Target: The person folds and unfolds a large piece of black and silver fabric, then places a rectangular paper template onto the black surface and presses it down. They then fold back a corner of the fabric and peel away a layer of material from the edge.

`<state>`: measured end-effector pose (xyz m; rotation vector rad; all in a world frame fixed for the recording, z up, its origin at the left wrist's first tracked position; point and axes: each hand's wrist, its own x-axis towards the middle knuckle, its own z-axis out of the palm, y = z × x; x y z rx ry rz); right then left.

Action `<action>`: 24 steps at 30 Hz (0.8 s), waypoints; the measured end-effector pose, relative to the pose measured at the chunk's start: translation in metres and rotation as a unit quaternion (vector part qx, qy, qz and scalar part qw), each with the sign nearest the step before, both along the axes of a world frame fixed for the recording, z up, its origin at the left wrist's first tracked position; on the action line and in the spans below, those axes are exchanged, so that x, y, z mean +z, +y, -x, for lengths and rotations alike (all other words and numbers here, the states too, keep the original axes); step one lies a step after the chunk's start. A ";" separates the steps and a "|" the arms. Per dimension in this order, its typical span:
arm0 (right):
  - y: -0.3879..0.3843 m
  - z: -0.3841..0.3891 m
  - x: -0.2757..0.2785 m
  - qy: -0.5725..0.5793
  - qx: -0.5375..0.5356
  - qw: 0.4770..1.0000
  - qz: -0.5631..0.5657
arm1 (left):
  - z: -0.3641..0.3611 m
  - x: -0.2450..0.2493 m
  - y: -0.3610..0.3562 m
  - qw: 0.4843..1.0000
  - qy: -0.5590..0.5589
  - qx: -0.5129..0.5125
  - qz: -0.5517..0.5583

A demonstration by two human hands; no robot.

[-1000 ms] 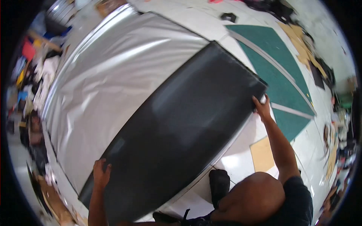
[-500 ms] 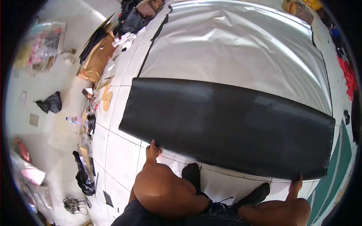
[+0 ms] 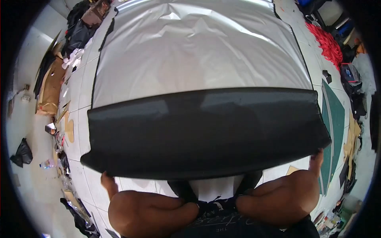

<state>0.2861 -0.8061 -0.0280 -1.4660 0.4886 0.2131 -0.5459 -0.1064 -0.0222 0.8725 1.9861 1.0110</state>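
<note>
A large sheet of flexible material, silver on one face and black on the other, lies on the floor in front of me. Its silver face [image 3: 198, 51] spreads away to the far side, and the near part is folded over with the black face [image 3: 206, 131] up. My left hand [image 3: 108, 183] grips the near edge of the black flap close to its left corner, thumb on top and fingers mostly hidden beneath. At the right corner, my right hand [image 3: 317, 159] is closed on the same edge. My bent knees are between the hands.
A green board [image 3: 335, 115] lies to the right, below a heap of red material [image 3: 325, 43]. Cardboard [image 3: 51, 87], black bags [image 3: 77, 35] and a plastic bottle [image 3: 47, 164] line the left side. White floor tiles [image 3: 81, 131] border the sheet.
The view has turned and shifted rightward. My left hand is now nearer the flap's left corner. The flap's near edge bows toward me, over part of my feet; my right hand keeps its corner.
</note>
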 end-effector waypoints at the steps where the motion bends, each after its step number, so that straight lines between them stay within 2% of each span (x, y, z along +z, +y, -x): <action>1: -0.015 0.001 0.019 -0.018 0.053 0.998 -0.026 | 0.015 0.011 0.002 0.998 -0.060 0.001 -0.004; 2: -0.026 -0.003 0.046 -0.032 0.109 0.992 -0.051 | 0.026 0.022 0.006 0.991 -0.117 -0.041 -0.049; 4: 0.030 0.011 0.111 -0.052 0.042 0.998 0.009 | 0.025 0.062 0.027 0.988 -0.114 -0.073 -0.069; 6: 0.059 -0.013 0.139 -0.096 0.072 0.992 0.037 | 0.005 0.103 0.056 0.983 -0.116 -0.110 -0.094; 7: 0.064 -0.037 0.141 -0.104 0.097 0.989 0.038 | -0.002 0.107 0.081 0.981 -0.115 -0.091 -0.130; 8: 0.069 -0.064 0.141 -0.111 0.121 0.986 0.039 | -0.018 0.118 0.102 0.973 -0.119 -0.137 -0.141; 9: 0.110 -0.073 0.142 -0.134 0.091 0.986 0.030 | -0.038 0.126 0.123 0.963 -0.096 -0.210 -0.141; 10: 0.080 -0.134 0.123 -0.067 0.272 0.960 0.006 | -0.092 0.122 0.137 0.975 -0.076 -0.075 -0.195; 11: 0.135 -0.140 0.114 -0.095 0.140 0.981 0.100 | -0.081 0.098 0.185 0.972 -0.080 -0.133 -0.179; 12: 0.143 -0.177 0.082 -0.149 0.186 0.968 0.085 | -0.108 0.101 0.206 0.979 -0.002 -0.145 -0.141; 14: 0.240 -0.139 0.094 -0.152 0.154 0.972 0.089 | -0.172 0.085 0.221 0.939 -0.156 -0.230 -0.205; 15: 0.279 -0.113 0.098 -0.172 0.181 0.962 0.109 | -0.201 0.084 0.215 0.947 -0.193 -0.190 -0.173; 16: 0.309 -0.082 0.101 -0.212 0.231 0.935 0.165 | -0.236 0.095 0.181 0.969 -0.084 -0.209 -0.105; 17: 0.319 -0.056 0.091 -0.341 0.326 0.824 0.315 | -0.268 0.107 0.149 0.973 0.028 -0.225 -0.033; 18: 0.329 -0.030 0.081 -0.477 0.350 0.674 0.443 | -0.264 0.081 0.132 0.929 0.149 -0.313 -0.132; 19: 0.337 0.009 0.085 -0.381 0.425 0.735 0.366 | -0.255 0.047 0.110 0.851 0.264 -0.391 -0.232; 20: 0.344 0.042 0.080 -0.414 0.436 0.684 0.413 | -0.255 0.035 0.080 0.842 0.251 -0.407 -0.249; 21: 0.339 0.069 0.069 -0.482 0.452 0.629 0.409 | -0.242 0.022 0.052 0.781 0.383 -0.436 -0.232; 22: 0.333 0.096 0.058 -0.549 0.459 0.570 0.403 | -0.230 0.002 0.025 0.738 0.452 -0.458 -0.202; 23: 0.318 0.118 0.041 -0.510 0.501 0.528 0.459 | -0.233 0.003 0.001 0.721 0.455 -0.486 -0.192; 24: 0.310 0.134 0.026 -0.494 0.517 0.524 0.463 | -0.235 0.004 -0.019 0.704 0.455 -0.515 -0.180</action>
